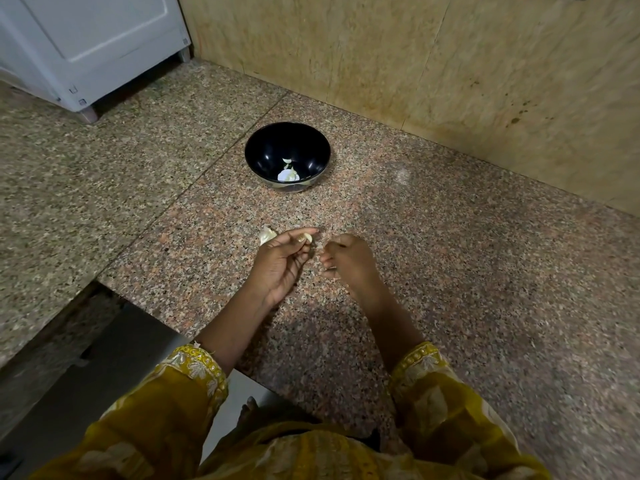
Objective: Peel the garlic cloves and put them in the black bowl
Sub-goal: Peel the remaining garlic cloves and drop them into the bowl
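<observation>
Yellow embroidered sleeves down front, and ahead the left hand pinches a garlic clove between thumb and fingertips, over the granite counter. Right hand hovers just beside it, fingers curled and blurred; can't tell whether it holds anything. A papery garlic piece lies behind the left hand. Farther back, the black bowl holds a few pale cloves. Beige stone wall behind, white appliance far left.
</observation>
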